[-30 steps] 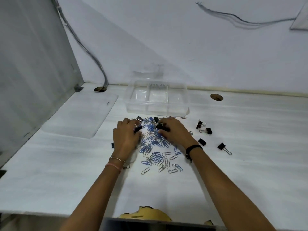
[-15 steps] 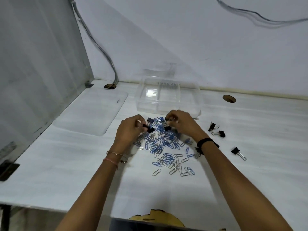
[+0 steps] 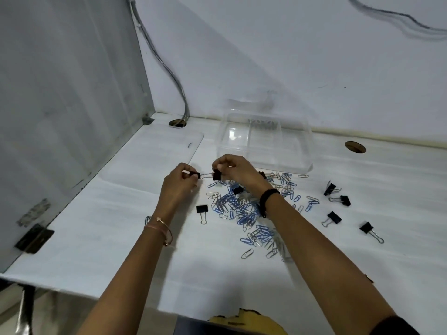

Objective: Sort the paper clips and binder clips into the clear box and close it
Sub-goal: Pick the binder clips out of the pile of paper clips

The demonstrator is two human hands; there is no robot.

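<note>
The white table (image 3: pixel 96 238) stood in a corner. A white wall (image 3: pixel 266 56) rose behind it, and a grey panel (image 3: pixel 60 93) closed off the left side. Grey cables (image 3: pixel 167 68) ran down the wall into a round hole (image 3: pixel 177 123) in the table. A second round hole (image 3: pixel 355 147) sat farther right. One more cable (image 3: pixel 399 18) crossed the wall high up.

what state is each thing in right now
left hand, pinching a black binder clip
right hand, pinching a second binder clip
clear box, open, on the table
paper clips, loose heap on the table
other binder clips, scattered loose outside the box
</note>
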